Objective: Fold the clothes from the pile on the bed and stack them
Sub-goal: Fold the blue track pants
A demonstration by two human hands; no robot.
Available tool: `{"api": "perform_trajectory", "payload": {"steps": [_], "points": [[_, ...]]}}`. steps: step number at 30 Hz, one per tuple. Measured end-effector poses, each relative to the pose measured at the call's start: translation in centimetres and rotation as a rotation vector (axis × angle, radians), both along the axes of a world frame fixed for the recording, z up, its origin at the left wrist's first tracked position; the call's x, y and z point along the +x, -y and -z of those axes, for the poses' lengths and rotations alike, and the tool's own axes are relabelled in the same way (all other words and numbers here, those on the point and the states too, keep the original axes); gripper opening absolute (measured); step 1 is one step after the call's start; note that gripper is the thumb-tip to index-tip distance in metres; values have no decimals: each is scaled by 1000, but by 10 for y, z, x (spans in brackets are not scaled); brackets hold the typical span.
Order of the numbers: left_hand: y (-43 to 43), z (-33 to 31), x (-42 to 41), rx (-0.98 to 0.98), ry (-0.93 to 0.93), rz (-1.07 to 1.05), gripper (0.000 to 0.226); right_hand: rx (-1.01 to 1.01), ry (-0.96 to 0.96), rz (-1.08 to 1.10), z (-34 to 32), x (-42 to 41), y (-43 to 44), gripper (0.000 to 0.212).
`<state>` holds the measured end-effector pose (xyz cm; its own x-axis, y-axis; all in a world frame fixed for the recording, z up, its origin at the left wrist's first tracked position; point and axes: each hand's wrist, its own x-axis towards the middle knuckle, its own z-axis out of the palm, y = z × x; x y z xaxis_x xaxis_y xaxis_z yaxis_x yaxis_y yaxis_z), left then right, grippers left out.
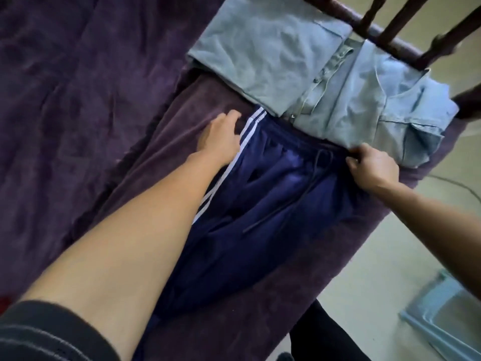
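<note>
Trousers (263, 183) flat by bed (78, 100) edge; left grip (221, 136) spread beside stripe, right grip (374, 168) pinching waistband.

A single head-worn wide-angle camera looks steeply down, close over the bed (78, 100), toward its wooden footboard (390, 29).

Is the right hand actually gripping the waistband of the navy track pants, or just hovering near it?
Touching. In the head view the right hand is closed, its fingertips pinching the waistband edge of the navy track pants, just below the folded denim shirt.
</note>
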<state>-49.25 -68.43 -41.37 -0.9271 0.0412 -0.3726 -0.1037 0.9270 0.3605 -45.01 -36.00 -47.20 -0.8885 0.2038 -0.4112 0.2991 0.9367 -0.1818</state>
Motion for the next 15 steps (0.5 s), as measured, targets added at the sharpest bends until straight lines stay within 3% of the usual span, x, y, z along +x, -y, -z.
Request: {"api": "perform_trajectory", "payload": {"steps": [6,11,15], "points": [[99,4,104,-105,256,-269,37,-50,-233,-471,-23,14,102,37],[156,22,232,-233,480,-407,42,-173,-153,-897,-9,32,203,44],[164,63,308,-376,547,-377,65,-103,-120,-1048,35,22,238,53]]}}
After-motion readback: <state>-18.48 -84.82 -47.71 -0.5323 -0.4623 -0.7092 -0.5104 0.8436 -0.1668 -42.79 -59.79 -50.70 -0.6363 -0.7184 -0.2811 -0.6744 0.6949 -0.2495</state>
